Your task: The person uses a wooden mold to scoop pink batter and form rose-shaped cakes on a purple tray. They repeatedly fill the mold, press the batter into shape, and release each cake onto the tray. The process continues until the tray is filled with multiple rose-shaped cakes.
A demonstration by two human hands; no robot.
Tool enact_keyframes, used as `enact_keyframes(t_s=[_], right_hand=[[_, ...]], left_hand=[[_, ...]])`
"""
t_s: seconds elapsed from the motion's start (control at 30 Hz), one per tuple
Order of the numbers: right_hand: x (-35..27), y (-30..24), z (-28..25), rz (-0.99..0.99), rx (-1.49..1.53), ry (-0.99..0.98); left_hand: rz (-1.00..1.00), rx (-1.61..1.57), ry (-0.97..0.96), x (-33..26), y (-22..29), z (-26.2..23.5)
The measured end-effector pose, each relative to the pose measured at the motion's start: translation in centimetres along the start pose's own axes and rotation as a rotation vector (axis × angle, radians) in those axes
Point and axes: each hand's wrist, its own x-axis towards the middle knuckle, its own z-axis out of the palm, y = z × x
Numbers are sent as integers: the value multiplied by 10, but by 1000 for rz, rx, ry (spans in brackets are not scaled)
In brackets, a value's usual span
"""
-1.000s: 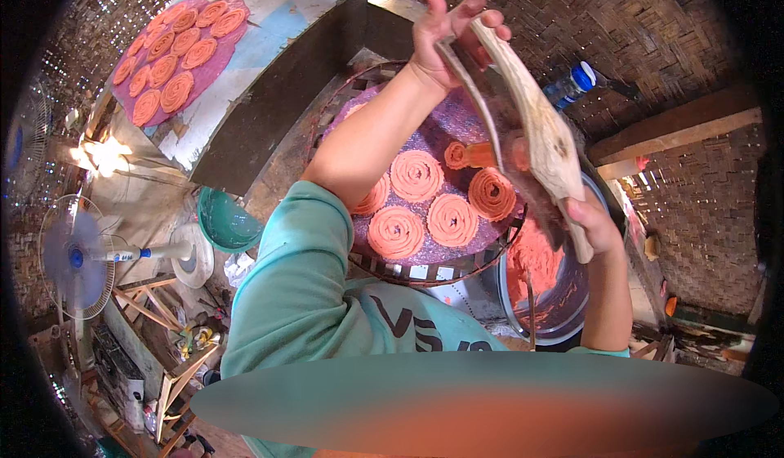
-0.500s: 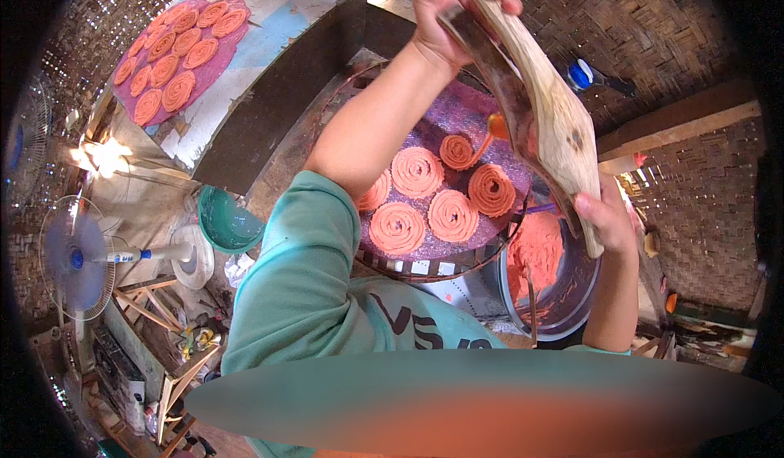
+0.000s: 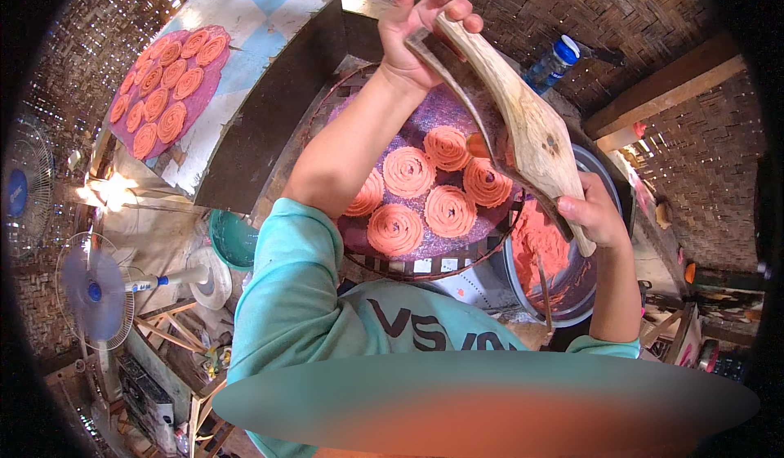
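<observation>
Both my hands grip a wooden hand press (image 3: 539,111) made of two long pieces, held at a slant over a round tray. My left hand (image 3: 416,41) wraps its fingers over the upper end, thumb raised. At the lower end, my right hand (image 3: 596,213) is closed round it. An orange part (image 3: 478,145) shows beneath the press, beside a coiled dough rosette (image 3: 447,147). Several more rosettes, such as one nearby (image 3: 409,171), lie on a purple sheet (image 3: 418,119). That sheet rests on the woven tray (image 3: 437,276). The press hides part of the sheet.
Right of the tray, a basin (image 3: 581,282) holds orange dough (image 3: 535,241) with a stick (image 3: 545,299) in it. A second purple sheet of rosettes (image 3: 155,104) lies on a raised board at the left. A fan (image 3: 94,290), green bowl (image 3: 233,237) and blue-capped bottle (image 3: 555,64) stand around.
The rosette beneath the press has grown from a small coil to a wide one. My hands still hold the press, now tilted slightly differently. The whole view has shifted a little.
</observation>
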Motion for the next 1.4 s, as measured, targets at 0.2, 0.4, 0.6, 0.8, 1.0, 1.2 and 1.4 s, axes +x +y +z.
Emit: enact_keyframes(t_s=[0.2,0.4,0.6,0.8,1.0,1.2,1.4], right_hand=[[-7,5,-6,-57,-62,79],[1,18,-4,-149,5,197],[12,30,-8,-159,43,227],[19,36,-7,-145,44,256],[25,42,-10,-150,101,321],[28,45,-11,-144,129,346],[29,36,-5,-111,127,297]], left_hand=[[-112,125,193,15,-8,-21],[-835,1108,586,-21,-42,-72],[-881,1136,558,-35,-57,-53],[-945,1198,530,-41,-53,-58],[-987,1457,439,-52,-34,-65],[-962,2055,336,-68,-23,-60],[-592,2394,-105,-89,-10,-52]])
